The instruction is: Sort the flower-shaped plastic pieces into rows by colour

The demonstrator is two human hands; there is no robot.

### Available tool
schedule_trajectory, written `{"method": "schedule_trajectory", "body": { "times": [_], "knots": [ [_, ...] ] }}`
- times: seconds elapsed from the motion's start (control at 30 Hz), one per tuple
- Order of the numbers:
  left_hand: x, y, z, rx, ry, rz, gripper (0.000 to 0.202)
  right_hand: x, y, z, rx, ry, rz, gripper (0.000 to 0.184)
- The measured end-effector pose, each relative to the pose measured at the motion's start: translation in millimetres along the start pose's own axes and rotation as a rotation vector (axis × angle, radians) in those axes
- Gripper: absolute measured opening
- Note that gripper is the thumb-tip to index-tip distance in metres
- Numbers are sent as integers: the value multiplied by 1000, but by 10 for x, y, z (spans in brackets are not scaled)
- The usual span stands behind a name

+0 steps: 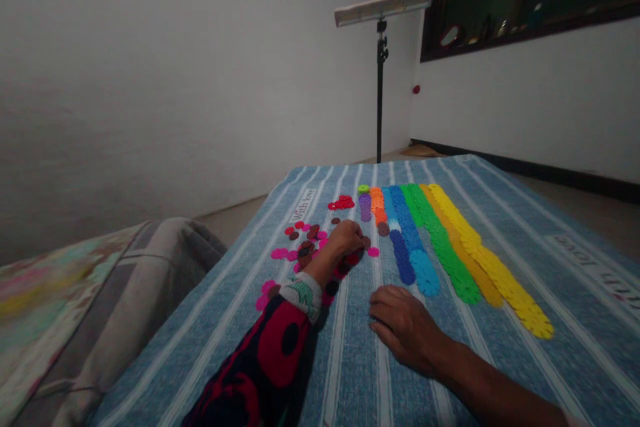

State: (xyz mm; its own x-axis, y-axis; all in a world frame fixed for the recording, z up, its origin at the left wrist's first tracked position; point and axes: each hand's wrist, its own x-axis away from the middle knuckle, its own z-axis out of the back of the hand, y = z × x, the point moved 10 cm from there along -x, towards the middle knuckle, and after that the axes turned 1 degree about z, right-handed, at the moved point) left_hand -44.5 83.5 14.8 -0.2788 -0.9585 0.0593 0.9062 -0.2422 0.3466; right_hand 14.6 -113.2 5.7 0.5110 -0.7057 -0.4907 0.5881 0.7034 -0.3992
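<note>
My left hand (346,237), in a dark sleeve with red patches and a pale cuff, reaches over a loose pile of notched plastic discs. Its fingers are closed in a pinch, with a brown disc (367,242) at the tips. Pink discs (281,253) and dark brown discs (306,252) lie scattered around that forearm, partly hidden by it. My right hand (404,321) rests on the cloth, fingers loosely stretched and holding nothing. Just beyond it end the overlapping rows of dark blue discs (403,259) and blue discs (424,270).
Green discs (450,260), golden discs (473,260) and yellow discs (505,273) form long rows on the striped blue cloth (350,360). Shorter orange (377,203) and purple (365,207) rows lie farther back, near a red cluster (342,202). A lamp stand (380,93) rises behind.
</note>
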Motion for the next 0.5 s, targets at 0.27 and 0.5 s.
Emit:
{"method": "schedule_trajectory", "body": {
  "times": [0.27,0.5],
  "knots": [
    [126,78,6,-49,2,-5,17,-5,-30,42,-8,11,7,8],
    [139,99,-13,-95,-40,-6,21,-10,-28,39,-9,1,5,7]
  ]
}}
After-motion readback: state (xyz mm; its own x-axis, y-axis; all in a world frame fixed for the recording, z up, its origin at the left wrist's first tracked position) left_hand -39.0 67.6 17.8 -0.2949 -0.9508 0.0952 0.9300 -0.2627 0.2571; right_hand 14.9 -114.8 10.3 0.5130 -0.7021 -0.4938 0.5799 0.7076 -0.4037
